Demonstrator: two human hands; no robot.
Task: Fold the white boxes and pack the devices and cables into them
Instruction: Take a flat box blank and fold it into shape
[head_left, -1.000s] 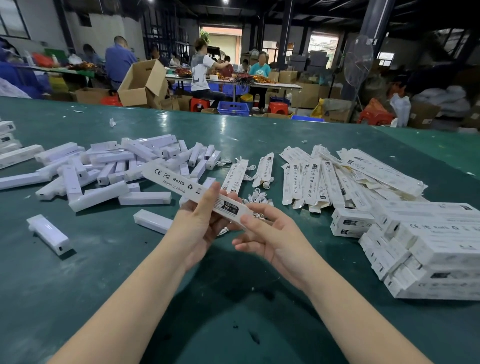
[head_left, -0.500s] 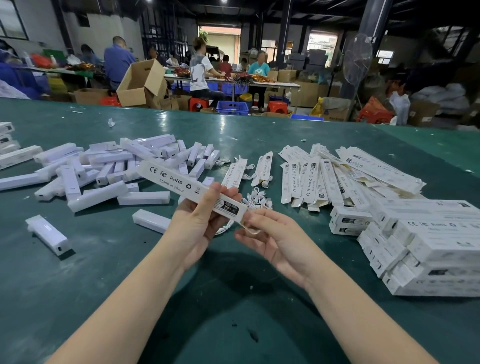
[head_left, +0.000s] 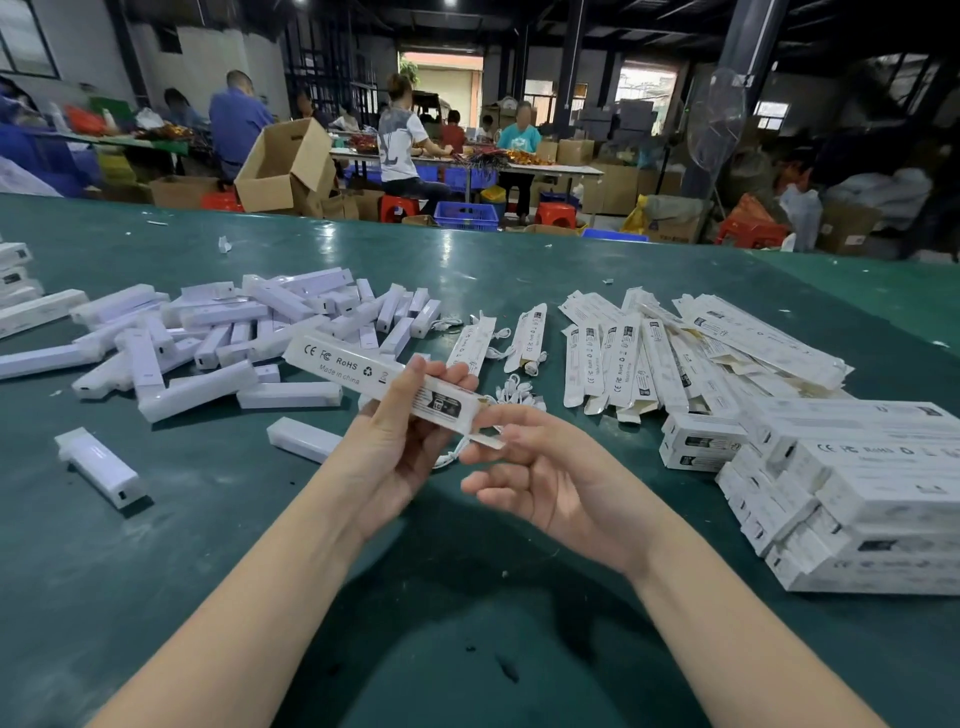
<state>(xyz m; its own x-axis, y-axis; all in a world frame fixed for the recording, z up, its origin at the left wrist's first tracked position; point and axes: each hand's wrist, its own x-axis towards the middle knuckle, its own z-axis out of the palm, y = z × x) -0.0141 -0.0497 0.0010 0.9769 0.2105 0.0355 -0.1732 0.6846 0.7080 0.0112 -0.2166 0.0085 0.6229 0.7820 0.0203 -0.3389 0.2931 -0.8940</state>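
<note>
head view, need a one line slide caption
Left hand grips a white box while the right hand works its end flap above the green table.

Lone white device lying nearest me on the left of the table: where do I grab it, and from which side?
Take the lone white device across its long flat sides near the middle, coming from above with the free right hand. It lies flat on the green table, apart from the pile, so both long edges look clear. Avoid the near end, which has a small port, and the narrower stepped far end.

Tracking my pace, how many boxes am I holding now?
1: a white box gripped in the left hand, right hand pinching its end flap. Another behind it seems unlikely.
</note>
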